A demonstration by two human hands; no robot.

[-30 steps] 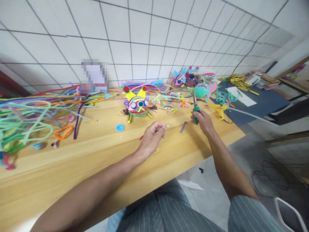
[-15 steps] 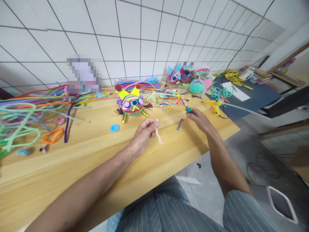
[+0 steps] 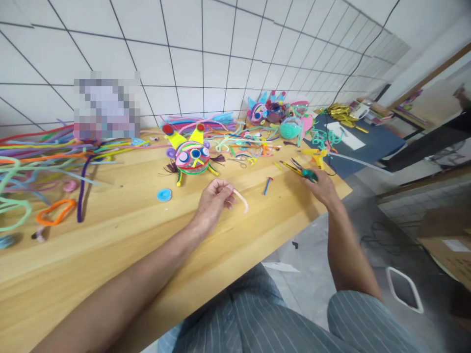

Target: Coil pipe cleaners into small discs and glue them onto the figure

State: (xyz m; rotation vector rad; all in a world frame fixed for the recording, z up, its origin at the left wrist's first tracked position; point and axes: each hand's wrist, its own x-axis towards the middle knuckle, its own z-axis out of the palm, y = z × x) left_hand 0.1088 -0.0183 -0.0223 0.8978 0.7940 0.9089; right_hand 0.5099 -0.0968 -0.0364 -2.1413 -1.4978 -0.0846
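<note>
Between the thumb and fingers of my left hand [image 3: 216, 198] is a short pale pink pipe cleaner [image 3: 241, 200], its free end curving down to the right. My right hand [image 3: 324, 187] is closed at the green handles of a pair of scissors [image 3: 308, 174], whose blades point away to the left near the table's right end. Behind my left hand stands a colourful decorated mask-like figure [image 3: 192, 158] with yellow horns and red tips. A short blue stick with a red end [image 3: 267, 186] lies between my hands. A blue round piece [image 3: 164, 195] lies left of my left hand.
Many pipe cleaners [image 3: 37, 142] spread over the left and back of the wooden table [image 3: 147, 274]. A yellow glue gun [image 3: 315, 158] lies beyond my right hand. More decorated figures [image 3: 259, 113] stand by the tiled wall. An orange loop [image 3: 55, 212] lies at left.
My right hand has moved right and lowered the scissors toward the table near the glue gun. The pipe cleaner in my left hand has swung outward. The view has shifted slightly right.
</note>
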